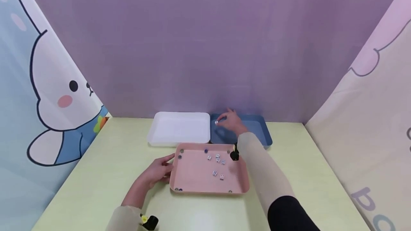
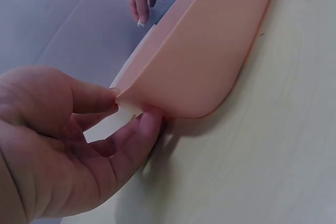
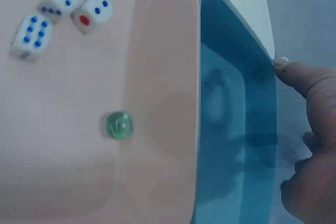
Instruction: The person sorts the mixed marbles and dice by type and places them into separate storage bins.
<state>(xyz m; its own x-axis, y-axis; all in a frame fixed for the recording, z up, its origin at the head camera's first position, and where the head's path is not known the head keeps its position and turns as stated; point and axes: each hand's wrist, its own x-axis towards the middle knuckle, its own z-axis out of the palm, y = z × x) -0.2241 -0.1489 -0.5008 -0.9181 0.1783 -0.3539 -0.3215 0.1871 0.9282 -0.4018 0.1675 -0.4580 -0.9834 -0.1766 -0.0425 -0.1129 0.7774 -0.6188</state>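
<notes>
Sitting between right fingers (image 3: 303,78): die (image 1: 216,122)

Head view faces forward-down; nearer wrist views share the pink tray (image 1: 192,170).

The right hand (image 1: 232,122) pinches, its arm (image 1: 264,168) stretched forward, farther out than the gripping left hand (image 1: 156,171).

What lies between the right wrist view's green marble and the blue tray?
The pink tray's wall stands between them; the right wrist view shows it.
</notes>
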